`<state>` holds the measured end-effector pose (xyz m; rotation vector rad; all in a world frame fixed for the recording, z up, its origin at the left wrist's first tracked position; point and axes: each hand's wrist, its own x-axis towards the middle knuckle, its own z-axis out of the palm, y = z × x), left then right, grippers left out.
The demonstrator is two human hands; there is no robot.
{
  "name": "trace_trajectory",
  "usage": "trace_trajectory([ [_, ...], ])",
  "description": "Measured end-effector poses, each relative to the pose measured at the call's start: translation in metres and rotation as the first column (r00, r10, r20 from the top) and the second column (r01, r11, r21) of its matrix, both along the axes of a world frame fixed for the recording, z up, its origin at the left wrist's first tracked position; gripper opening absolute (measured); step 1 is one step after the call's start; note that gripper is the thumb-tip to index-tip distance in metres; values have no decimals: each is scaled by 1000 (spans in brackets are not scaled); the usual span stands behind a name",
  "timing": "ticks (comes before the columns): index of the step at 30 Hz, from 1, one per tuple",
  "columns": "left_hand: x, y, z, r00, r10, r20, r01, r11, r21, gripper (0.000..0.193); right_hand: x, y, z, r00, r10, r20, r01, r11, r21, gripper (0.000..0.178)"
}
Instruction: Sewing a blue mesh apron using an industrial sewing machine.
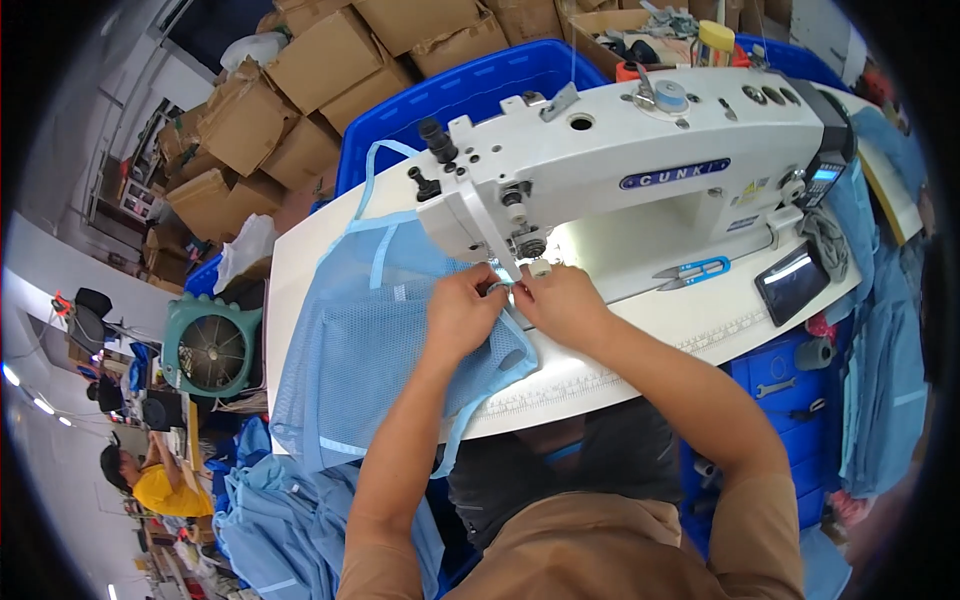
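The person wears a plain brown T-shirt (590, 555) with short, loose sleeves (757, 525) and dark charcoal legwear (632, 455); forearms (405, 440) and fingers (529, 290) are bare.

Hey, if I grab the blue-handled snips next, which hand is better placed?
Probably your right hand: the blue-handled snips lie to its right, nearer than to your left hand, which is over the blue mesh fabric.

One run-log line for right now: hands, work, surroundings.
left hand: fingertips at blue mesh fabric | right hand: close beside left | both: by sewing machine head | snips, phone: right of hands
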<state>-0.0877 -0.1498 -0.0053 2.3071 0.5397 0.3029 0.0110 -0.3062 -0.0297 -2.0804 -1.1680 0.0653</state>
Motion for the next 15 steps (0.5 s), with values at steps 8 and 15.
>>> trace_trajectory([
  [8, -6, -5, -4, 998, 39, 55, -43, 997, 60, 19, -10, -12, 6, 944, -75, -321, 133, 978, 163, 24],
  [15, -7, -2, -4, 997, -7, 74, 2, 998, 70, 18, -11, -2, 1, 923, -56, -380, 97, 991, 91, 23],
])
